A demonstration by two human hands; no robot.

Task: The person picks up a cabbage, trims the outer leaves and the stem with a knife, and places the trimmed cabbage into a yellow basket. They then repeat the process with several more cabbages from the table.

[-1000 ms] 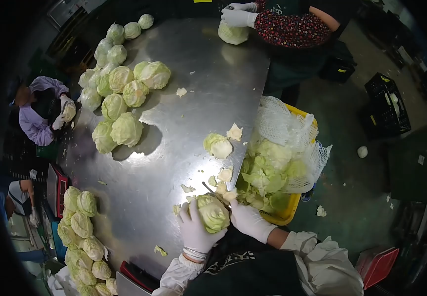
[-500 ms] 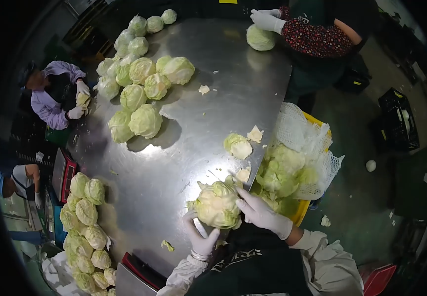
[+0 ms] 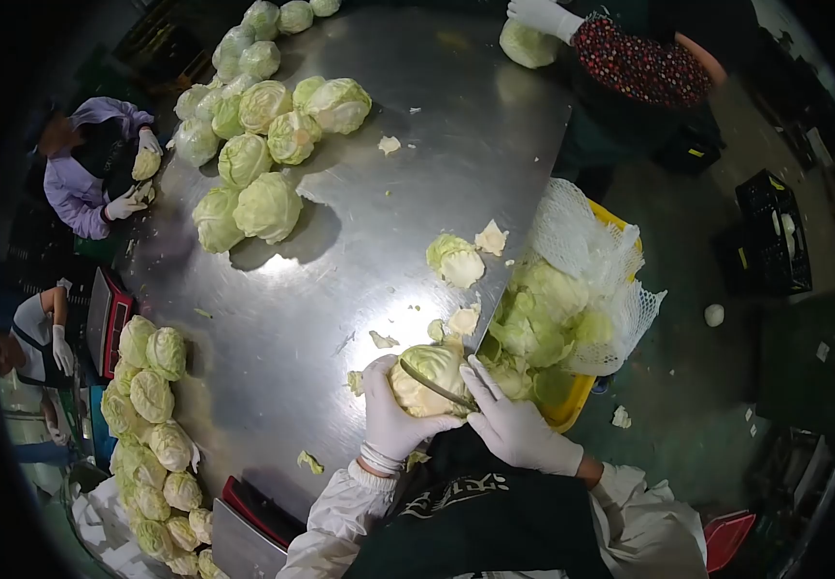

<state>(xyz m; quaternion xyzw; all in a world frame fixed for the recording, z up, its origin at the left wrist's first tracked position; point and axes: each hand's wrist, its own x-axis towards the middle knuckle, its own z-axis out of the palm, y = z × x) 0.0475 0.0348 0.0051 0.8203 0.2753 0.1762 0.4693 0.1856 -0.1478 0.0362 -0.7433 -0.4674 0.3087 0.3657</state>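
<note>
— What do you see from the head camera, at the near edge of the steel table (image 3: 360, 241)?

— The person holds one cabbage (image 3: 427, 378) just above the table edge, close to the body. The left hand (image 3: 393, 415), in a white glove, is wrapped around the left and lower side of it, fingers closed on the leaves. The right hand (image 3: 514, 425), also gloved, is closed on a knife (image 3: 434, 384). The thin blade lies across the front of the cabbage, touching it.

— And around the hands?

— Small leaf scraps (image 3: 379, 340) lie on the steel just beyond the cabbage. A little farther there is a cut cabbage piece (image 3: 456, 261) with a pale chunk (image 3: 491, 237) beside it. To the right, just off the table edge, a yellow crate (image 3: 572, 405) lined with white net (image 3: 591, 261) is full of loose green leaves (image 3: 533, 318).

— Other cabbages?

— Yes, a big pile of whole heads (image 3: 253, 145) at the far left of the table, and another heap (image 3: 152, 425) low at the left, near a red scale (image 3: 109, 328).

— Other people?

— A person in a dotted sleeve (image 3: 640, 63) at the far end holds a cabbage. A person in a purple top (image 3: 80, 183) at the left holds one too.
</note>
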